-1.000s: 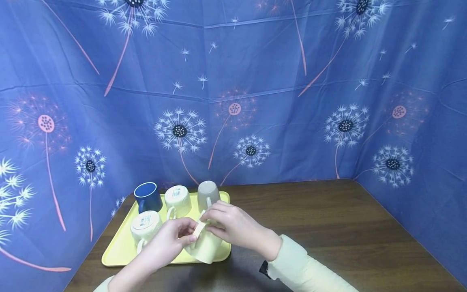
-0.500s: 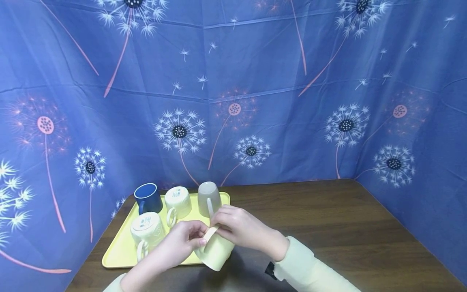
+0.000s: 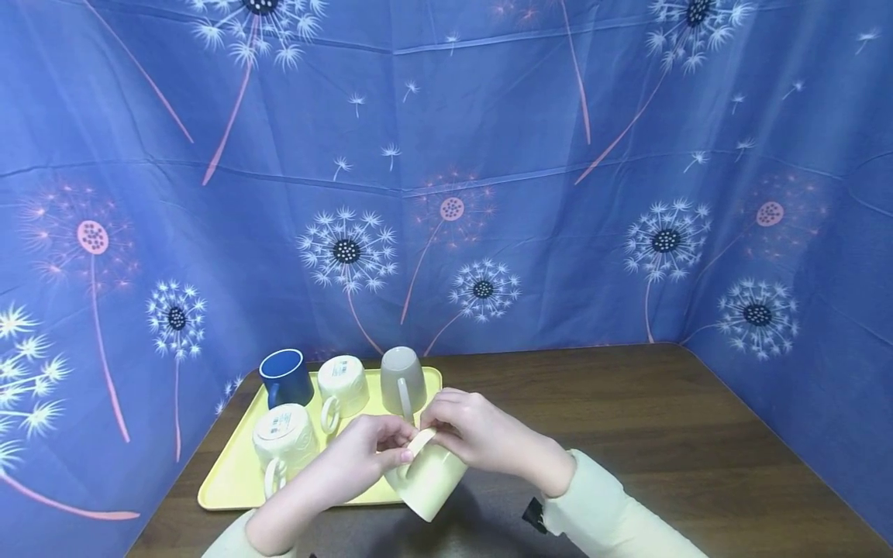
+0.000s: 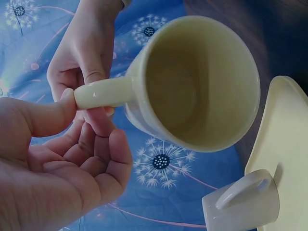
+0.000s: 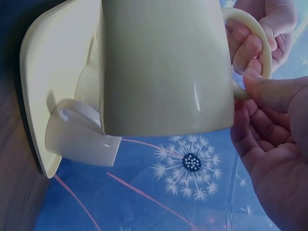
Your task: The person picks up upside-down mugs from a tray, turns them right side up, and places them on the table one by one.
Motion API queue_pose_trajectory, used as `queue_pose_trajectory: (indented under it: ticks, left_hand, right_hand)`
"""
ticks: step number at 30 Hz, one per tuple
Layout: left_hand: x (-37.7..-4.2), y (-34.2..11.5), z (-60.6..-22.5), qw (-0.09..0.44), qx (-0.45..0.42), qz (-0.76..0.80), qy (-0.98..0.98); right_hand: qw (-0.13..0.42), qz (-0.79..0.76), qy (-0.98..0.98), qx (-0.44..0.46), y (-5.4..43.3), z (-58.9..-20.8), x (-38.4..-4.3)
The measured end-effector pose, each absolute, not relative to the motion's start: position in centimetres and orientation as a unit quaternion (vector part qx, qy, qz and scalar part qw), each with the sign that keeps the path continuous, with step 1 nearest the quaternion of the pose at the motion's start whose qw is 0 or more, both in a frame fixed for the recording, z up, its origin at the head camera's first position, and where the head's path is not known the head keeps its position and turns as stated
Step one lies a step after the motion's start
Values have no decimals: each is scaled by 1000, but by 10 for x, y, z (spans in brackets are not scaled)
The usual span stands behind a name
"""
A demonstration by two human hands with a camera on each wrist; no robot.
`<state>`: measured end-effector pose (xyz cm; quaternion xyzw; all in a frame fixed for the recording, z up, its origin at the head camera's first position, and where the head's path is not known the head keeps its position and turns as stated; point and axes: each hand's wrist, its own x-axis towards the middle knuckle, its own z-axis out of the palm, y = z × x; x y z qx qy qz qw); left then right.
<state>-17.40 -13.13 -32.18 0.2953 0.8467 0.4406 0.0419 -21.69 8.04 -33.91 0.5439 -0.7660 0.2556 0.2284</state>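
Observation:
Both hands hold a pale yellow mug (image 3: 434, 482) by its handle, with the mug tilted over the front right part of the tray. My left hand (image 3: 366, 456) pinches the handle (image 4: 103, 93) between thumb and fingers at the end near the rim. At the handle's other end, toward the base, my right hand (image 3: 481, 432) pinches it with thumb and fingertips. The left wrist view looks into the mug's mouth, and its inside is bare. Seen in the right wrist view, the mug's smooth side (image 5: 163, 72) hides part of the tray.
The yellow tray (image 3: 226, 473) carries a blue mug (image 3: 286, 380) standing upright, two cream mugs upside down, one in back (image 3: 343, 385) and one in front (image 3: 284, 438), and an upturned grey mug (image 3: 403, 380). Dark wooden table (image 3: 593, 418) extends right; a blue dandelion curtain (image 3: 544, 194) surrounds it.
Both hands have moved right with the mug, away from the front cream mug and toward the tray's right edge. More of the grey mug's handle now shows. The mugs on the tray stay put.

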Motion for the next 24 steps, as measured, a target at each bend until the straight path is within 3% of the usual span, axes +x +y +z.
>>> queue_pose_trajectory:
  ticks: [17,24]
  left_hand:
    - [-179,-124,-318,17,300,427,853]
    - [-177,-118,-324,-58,313,429,846]
  right_hand:
    - [222,289,-790,493,103,-329,-210]
    - [246,307,-792,467,113,-325,-207]
